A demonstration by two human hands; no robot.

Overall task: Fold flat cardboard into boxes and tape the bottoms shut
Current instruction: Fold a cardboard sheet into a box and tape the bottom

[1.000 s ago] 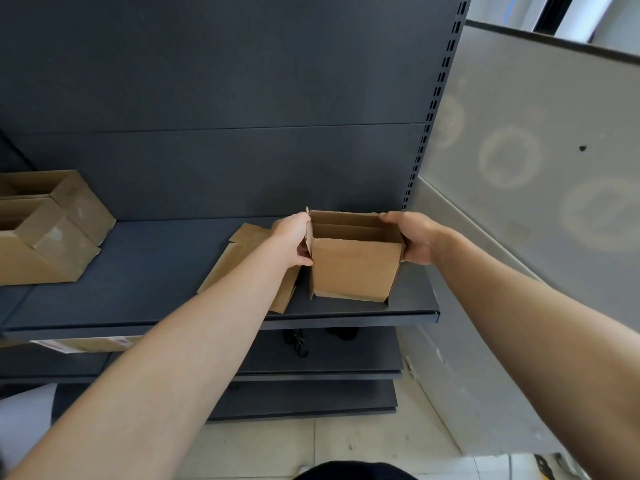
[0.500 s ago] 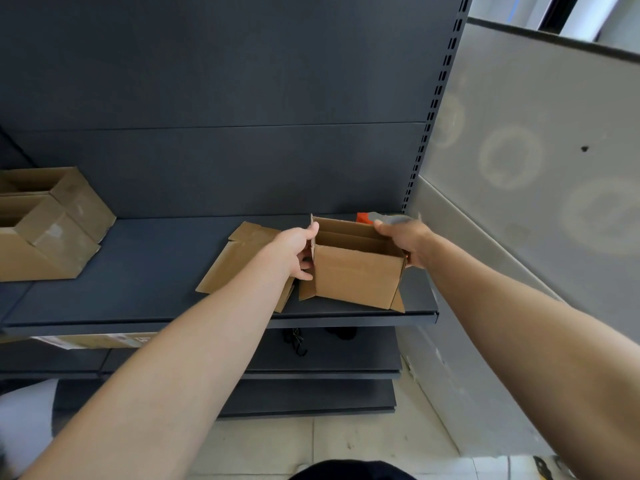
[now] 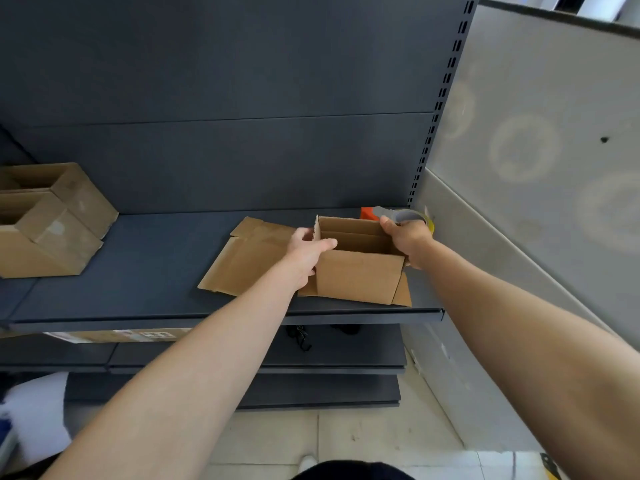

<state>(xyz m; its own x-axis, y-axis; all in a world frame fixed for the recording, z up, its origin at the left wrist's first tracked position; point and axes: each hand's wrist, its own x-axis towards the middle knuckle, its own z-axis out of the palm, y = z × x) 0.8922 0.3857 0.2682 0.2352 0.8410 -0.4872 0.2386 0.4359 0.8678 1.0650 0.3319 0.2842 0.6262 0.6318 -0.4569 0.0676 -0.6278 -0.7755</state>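
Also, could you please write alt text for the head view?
A person's left hand grips the left wall of an open brown cardboard box on a dark grey metal shelf; the right hand is at its far right corner, by an orange and grey tape dispenser.

Open box (image 3: 360, 275) stands on shelf (image 3: 138, 271). Left hand (image 3: 308, 251) grips its left wall. Right hand (image 3: 407, 239) at far right corner, beside tape dispenser (image 3: 398, 214).
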